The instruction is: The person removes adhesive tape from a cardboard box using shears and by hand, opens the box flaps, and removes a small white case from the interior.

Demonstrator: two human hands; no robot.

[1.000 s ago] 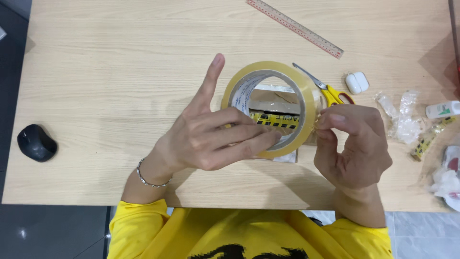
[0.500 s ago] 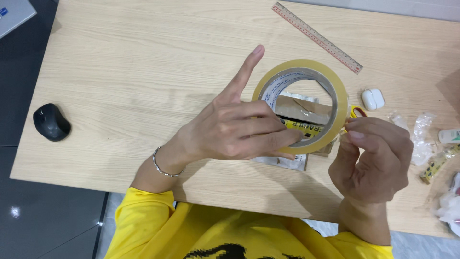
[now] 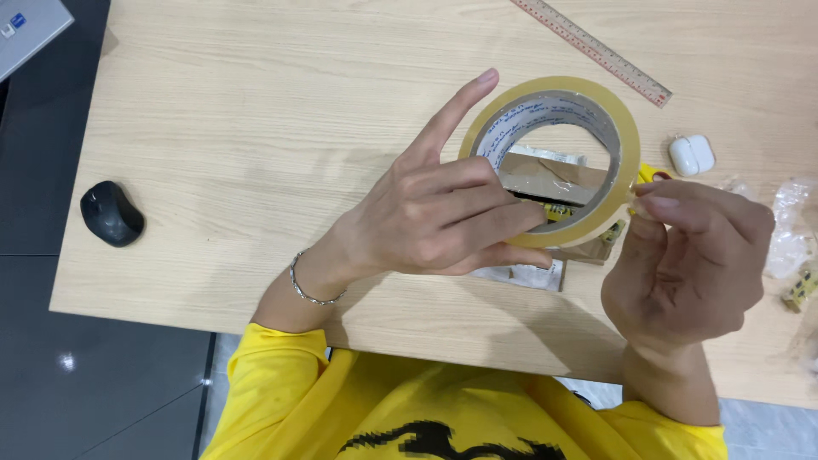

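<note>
Your left hand [image 3: 443, 217] has its grip closed around the tape roll [image 3: 626, 136], held above the worktop [image 3: 256, 128]. Your right hand [image 3: 682, 255] pinches the roll's edge beside that grip; the tape end may slip and re-stick.

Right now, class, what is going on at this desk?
A person in a yellow shirt holds a roll of clear tape above a wooden desk. The left hand grips the roll through its core, index finger raised. The right hand pinches at the roll's outer edge. On the desk lie a ruler, a white earbud case and a black mouse.
</note>
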